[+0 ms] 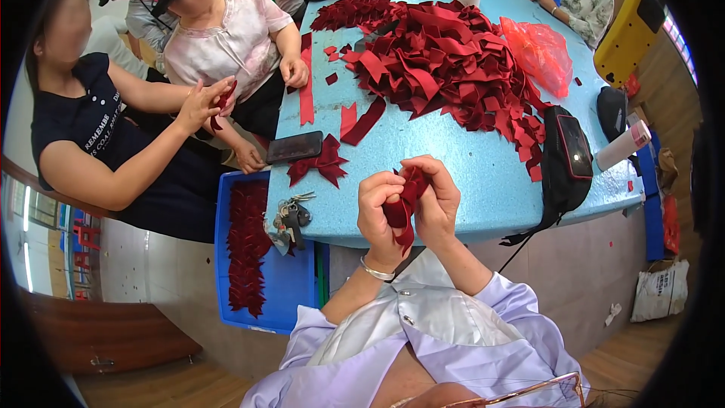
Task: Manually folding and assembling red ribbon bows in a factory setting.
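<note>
Just over the table's near edge, both my hands grip one dark red ribbon bow (408, 200). My left hand (377, 215) has its fingers curled round the bow's left side and lower tail. On the other side, my right hand (439, 200) pinches its upper part, thumb and fingers closed. The middle of the bow is partly hidden by my fingers. A finished-looking red bow (321, 162) lies to the left, beside a dark phone (294, 147). Beyond my hands rises a big heap of red ribbon pieces (453, 68).
A blue crate (279, 287) with rows of red bows stands left below the light-blue table (468, 166). Keys (291, 219) lie at the corner. On the right are a black bag (563, 174), a bottle (623, 145) and a red plastic bag (538, 57). Co-workers sit around; one holds ribbon.
</note>
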A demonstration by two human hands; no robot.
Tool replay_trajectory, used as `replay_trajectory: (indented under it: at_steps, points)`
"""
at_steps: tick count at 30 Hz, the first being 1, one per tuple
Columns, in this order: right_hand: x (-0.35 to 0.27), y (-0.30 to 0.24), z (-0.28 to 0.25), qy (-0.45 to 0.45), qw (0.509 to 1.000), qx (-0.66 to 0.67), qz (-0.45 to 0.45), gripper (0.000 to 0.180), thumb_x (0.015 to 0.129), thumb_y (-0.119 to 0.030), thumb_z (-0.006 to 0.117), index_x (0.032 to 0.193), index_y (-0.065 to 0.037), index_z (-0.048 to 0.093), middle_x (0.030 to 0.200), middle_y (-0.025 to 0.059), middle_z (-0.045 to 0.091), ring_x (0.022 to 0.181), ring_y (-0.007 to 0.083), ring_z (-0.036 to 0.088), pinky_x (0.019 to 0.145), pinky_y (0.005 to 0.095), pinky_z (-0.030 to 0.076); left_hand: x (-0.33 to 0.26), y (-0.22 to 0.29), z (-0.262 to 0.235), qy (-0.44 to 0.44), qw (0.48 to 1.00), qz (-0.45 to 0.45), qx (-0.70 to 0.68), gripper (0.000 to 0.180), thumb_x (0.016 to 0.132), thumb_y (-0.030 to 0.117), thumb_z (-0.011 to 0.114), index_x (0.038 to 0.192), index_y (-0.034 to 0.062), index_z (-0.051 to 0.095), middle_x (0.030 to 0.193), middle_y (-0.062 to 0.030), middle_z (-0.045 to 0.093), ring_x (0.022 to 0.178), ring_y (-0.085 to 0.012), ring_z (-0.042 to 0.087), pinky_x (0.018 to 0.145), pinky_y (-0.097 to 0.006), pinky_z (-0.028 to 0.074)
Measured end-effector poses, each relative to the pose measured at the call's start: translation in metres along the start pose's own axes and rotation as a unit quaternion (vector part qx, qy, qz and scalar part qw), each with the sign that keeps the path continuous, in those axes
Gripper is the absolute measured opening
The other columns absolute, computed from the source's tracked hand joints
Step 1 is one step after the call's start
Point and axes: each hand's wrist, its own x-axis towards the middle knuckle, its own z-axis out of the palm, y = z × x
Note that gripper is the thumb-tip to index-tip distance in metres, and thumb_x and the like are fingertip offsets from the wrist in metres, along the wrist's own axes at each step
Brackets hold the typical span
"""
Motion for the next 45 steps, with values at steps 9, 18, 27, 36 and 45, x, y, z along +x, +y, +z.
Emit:
replay_trajectory:
  at_steps: [9, 18, 27, 36, 45]
  points:
    - [0.007, -0.010, -0.007, -0.053, 0.995, 0.053, 0.062, 0.020, 0.088, -0.005, 0.050, 0.105, 0.003, 0.057, 0.098, 0.0066, 0.056, 0.088, 0.0126, 0.053, 0.079, 0.0249, 0.044, -0.002, -0.003, -0.010, -0.029, 0.999, 0.022, 0.004, 0.018, 0.083, -0.001, 0.061, 0.097, 0.0037, 0.050, 0.100, -0.0135, 0.059, 0.086, -0.0211, 0.057, 0.075, -0.031, 0.049]
    - [-0.015, -0.016, -0.014, 0.021, 0.983, 0.134, 0.124, 0.019, 0.088, -0.006, 0.047, 0.102, 0.002, 0.056, 0.093, 0.0069, 0.057, 0.084, 0.0126, 0.055, 0.074, 0.0258, 0.046, -0.012, -0.010, -0.001, -0.100, 0.987, 0.104, -0.068, 0.019, 0.082, 0.002, 0.060, 0.099, 0.0020, 0.050, 0.105, -0.0166, 0.056, 0.089, -0.0294, 0.058, 0.075, -0.034, 0.049]
    - [-0.012, 0.001, -0.017, -0.001, 0.967, 0.196, 0.164, 0.016, 0.094, -0.015, 0.051, 0.101, 0.000, 0.055, 0.092, 0.0062, 0.059, 0.081, 0.0110, 0.057, 0.072, 0.0227, 0.047, 0.002, -0.010, -0.016, -0.080, 0.985, 0.149, -0.020, 0.022, 0.081, 0.001, 0.061, 0.100, 0.0011, 0.050, 0.103, -0.0157, 0.055, 0.080, -0.0281, 0.055, 0.069, -0.034, 0.048]
    - [-0.012, 0.001, -0.021, 0.026, 0.954, 0.223, 0.201, 0.011, 0.093, -0.007, 0.049, 0.100, -0.001, 0.055, 0.090, 0.0062, 0.059, 0.079, 0.0110, 0.057, 0.071, 0.0230, 0.048, 0.008, -0.013, -0.015, -0.109, 0.978, 0.176, -0.017, 0.026, 0.078, 0.002, 0.063, 0.101, 0.0009, 0.051, 0.102, -0.0153, 0.055, 0.079, -0.0284, 0.055, 0.072, -0.036, 0.048]
    - [-0.010, -0.003, -0.022, 0.003, 0.955, 0.207, 0.212, 0.022, 0.083, 0.003, 0.042, 0.101, -0.001, 0.054, 0.090, 0.0057, 0.059, 0.079, 0.0114, 0.056, 0.072, 0.0233, 0.048, 0.008, -0.008, -0.019, -0.119, 0.976, 0.183, 0.004, 0.024, 0.079, 0.003, 0.061, 0.101, 0.0018, 0.051, 0.102, -0.0147, 0.056, 0.081, -0.0290, 0.055, 0.073, -0.037, 0.047]
